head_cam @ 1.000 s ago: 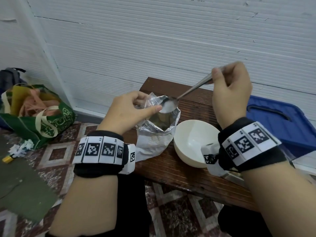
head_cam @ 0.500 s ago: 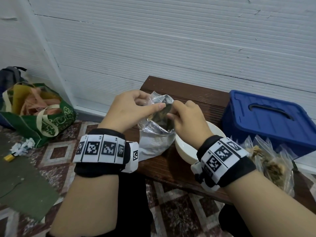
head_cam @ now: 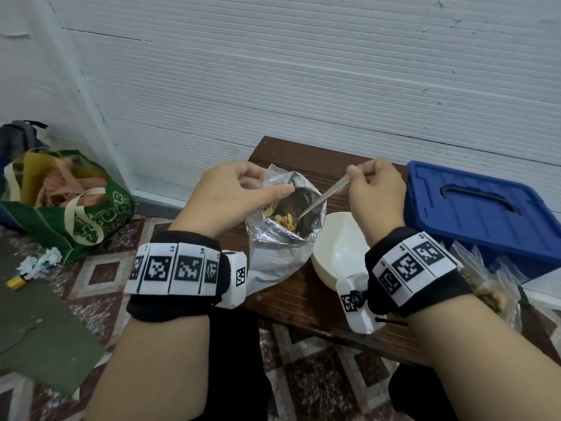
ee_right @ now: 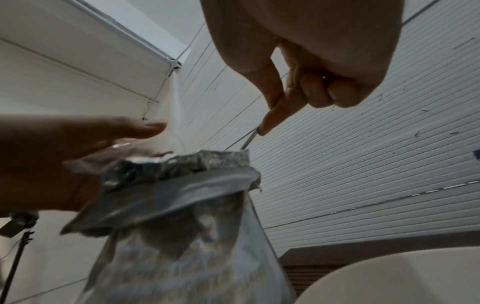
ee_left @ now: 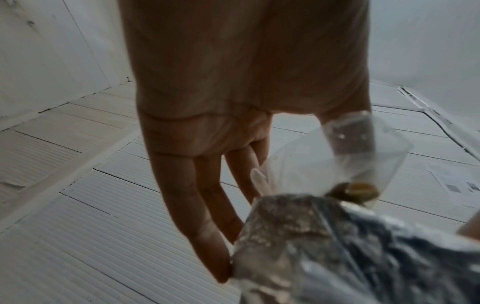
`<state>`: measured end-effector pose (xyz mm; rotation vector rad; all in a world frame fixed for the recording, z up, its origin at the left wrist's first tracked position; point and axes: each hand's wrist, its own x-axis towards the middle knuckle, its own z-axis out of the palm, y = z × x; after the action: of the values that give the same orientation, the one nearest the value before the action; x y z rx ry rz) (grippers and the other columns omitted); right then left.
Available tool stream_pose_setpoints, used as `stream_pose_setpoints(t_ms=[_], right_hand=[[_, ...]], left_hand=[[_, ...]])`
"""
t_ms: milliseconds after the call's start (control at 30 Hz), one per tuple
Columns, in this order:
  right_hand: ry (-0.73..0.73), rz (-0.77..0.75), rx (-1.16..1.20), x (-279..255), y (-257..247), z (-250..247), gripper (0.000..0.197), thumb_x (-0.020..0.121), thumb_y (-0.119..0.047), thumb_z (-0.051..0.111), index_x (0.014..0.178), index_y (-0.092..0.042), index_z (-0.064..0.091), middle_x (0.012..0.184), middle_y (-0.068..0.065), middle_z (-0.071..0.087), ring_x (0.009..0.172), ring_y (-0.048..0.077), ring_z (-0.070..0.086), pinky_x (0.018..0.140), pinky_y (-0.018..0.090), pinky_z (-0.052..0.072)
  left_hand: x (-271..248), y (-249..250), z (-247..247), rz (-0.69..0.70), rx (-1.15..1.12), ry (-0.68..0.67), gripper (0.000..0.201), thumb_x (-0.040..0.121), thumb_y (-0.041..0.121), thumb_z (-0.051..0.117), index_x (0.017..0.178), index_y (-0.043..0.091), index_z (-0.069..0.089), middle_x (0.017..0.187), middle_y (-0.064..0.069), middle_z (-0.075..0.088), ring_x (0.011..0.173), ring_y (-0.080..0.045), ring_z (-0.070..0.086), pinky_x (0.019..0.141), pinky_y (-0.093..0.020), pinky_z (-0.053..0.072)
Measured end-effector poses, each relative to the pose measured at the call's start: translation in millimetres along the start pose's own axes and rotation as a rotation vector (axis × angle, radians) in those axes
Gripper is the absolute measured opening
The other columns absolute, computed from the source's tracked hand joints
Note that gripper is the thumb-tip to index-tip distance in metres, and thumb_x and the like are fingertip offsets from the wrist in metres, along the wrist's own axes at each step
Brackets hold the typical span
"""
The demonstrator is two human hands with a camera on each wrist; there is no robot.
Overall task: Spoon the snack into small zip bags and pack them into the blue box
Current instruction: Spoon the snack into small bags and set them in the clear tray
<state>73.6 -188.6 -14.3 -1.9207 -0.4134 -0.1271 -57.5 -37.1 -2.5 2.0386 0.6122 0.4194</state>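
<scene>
My left hand (head_cam: 233, 196) pinches a small clear zip bag (ee_left: 358, 156) at the rim of a silver foil snack bag (head_cam: 282, 253), thumb across the mouth. A few snack pieces (ee_left: 361, 190) lie in the zip bag's bottom. My right hand (head_cam: 376, 192) grips a metal spoon (head_cam: 328, 196) by the handle. The spoon's bowl is down inside the foil bag among yellow snack pieces (head_cam: 283, 220). The blue box (head_cam: 482, 214) stands at the right with its lid on. In the right wrist view the spoon (ee_right: 249, 142) slants into the foil bag (ee_right: 182, 195).
A white bowl (head_cam: 340, 247) sits on the brown wooden bench (head_cam: 303, 299) between the foil bag and the box. Several filled zip bags (head_cam: 485, 284) lie in front of the blue box. A green shopping bag (head_cam: 66, 208) stands on the tiled floor at the left.
A second ago the spoon was held high at the bag's mouth. My right hand then dropped to the mouth, and now it has drawn back with the spoon dipped inside.
</scene>
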Motion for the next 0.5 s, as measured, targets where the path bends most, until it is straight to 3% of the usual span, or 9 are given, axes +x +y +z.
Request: stream_pose_setpoints(t_ms=[133, 200, 267, 333, 400, 500], right_hand=[[0.070, 0.081, 0.021, 11, 0, -10, 0.026, 0.095, -0.019, 0.053, 0.071, -0.019, 0.044, 0.076, 0.002, 0.062, 0.060, 0.003, 0.051, 0.057, 0.016, 0.039], [0.097, 0.078, 0.032, 15, -2, -15, 0.028, 0.094, -0.019, 0.053, 0.070, -0.020, 0.041, 0.077, 0.003, 0.062, 0.058, -0.003, 0.055, 0.057, 0.013, 0.039], [0.115, 0.068, 0.036, 20, -6, -20, 0.030, 0.094, -0.016, 0.054, 0.068, -0.020, 0.039, 0.070, -0.005, 0.051, 0.049, -0.011, 0.051, 0.047, 0.004, 0.034], [0.126, 0.069, 0.014, 26, -11, -26, 0.031, 0.094, -0.017, 0.054, 0.067, -0.021, 0.039, 0.069, -0.009, 0.045, 0.054, -0.003, 0.048, 0.045, 0.004, 0.033], [0.154, 0.055, 0.004, 32, -17, -30, 0.031, 0.094, -0.018, 0.054, 0.067, -0.022, 0.038, 0.073, -0.008, 0.049, 0.063, 0.001, 0.045, 0.049, 0.006, 0.033], [0.191, 0.029, 0.033, 39, -23, -31, 0.029, 0.093, -0.020, 0.054, 0.068, -0.023, 0.040, 0.092, 0.009, 0.066, 0.085, 0.018, 0.061, 0.060, 0.012, 0.037]], left_hand=[[-3, 3, -5, 0.034, -0.014, 0.070, 0.032, 0.068, 0.053, 0.078, 0.090, 0.036, 0.061, 0.086, 0.012, 0.067, 0.086, 0.003, 0.061, 0.070, -0.013, 0.047], [-4, 4, -11, 0.047, 0.009, 0.103, 0.035, 0.067, 0.049, 0.081, 0.093, 0.035, 0.062, 0.086, 0.014, 0.064, 0.081, 0.003, 0.061, 0.059, -0.007, 0.045], [-5, 4, -17, 0.065, 0.098, 0.093, 0.042, 0.066, 0.046, 0.082, 0.102, 0.035, 0.062, 0.089, 0.019, 0.062, 0.082, 0.007, 0.057, 0.057, -0.002, 0.040], [-5, 4, -21, 0.091, 0.182, 0.066, 0.049, 0.065, 0.044, 0.084, 0.108, 0.034, 0.064, 0.090, 0.021, 0.062, 0.086, 0.010, 0.054, 0.063, -0.003, 0.035], [-4, 5, -21, 0.100, 0.237, 0.035, 0.052, 0.064, 0.042, 0.085, 0.111, 0.032, 0.065, 0.090, 0.023, 0.060, 0.087, 0.010, 0.052, 0.068, -0.006, 0.031], [-1, 5, -18, 0.097, 0.289, -0.015, 0.055, 0.062, 0.045, 0.085, 0.111, 0.030, 0.067, 0.092, 0.022, 0.059, 0.088, 0.004, 0.053, 0.067, -0.008, 0.032]])
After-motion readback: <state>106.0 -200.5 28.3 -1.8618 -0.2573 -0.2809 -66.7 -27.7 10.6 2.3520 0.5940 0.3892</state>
